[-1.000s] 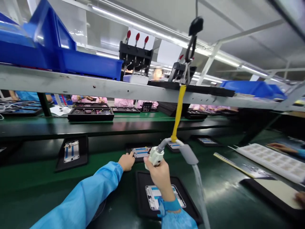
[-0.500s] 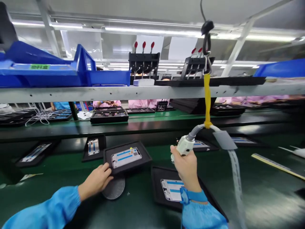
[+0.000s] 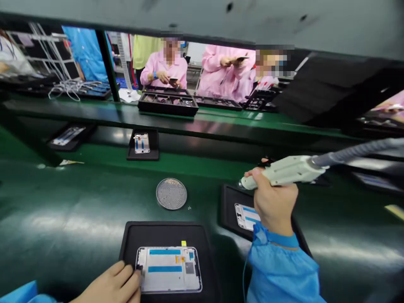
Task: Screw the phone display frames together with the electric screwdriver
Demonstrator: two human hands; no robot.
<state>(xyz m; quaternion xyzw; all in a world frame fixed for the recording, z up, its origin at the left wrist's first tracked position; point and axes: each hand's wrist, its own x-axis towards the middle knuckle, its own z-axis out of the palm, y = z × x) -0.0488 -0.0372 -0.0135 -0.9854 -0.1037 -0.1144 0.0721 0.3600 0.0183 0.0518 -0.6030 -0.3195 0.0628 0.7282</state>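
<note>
Head view. Left hand (image 3: 110, 286) at the bottom edge, fingers pressed together, tips touching the left edge of the phone frame (image 3: 168, 269); can't tell whether it grips anything. The frame lies flat in a black tray (image 3: 167, 233) on the green bench (image 3: 63, 202), close in front of the person. Right hand (image 3: 274, 202) raised, fist closed round a white tool (image 3: 284, 170), tip pointing left, grey hose (image 3: 353, 151) running off right. Below that hand, a second tray (image 3: 229, 200) with another frame (image 3: 248, 214), partly hidden by the sleeve. Round mesh disc (image 3: 171, 193) on the bench between the trays, further back. Small tray (image 3: 143, 144) further back. Co-workers in pink (image 3: 164, 67) across the line.
</note>
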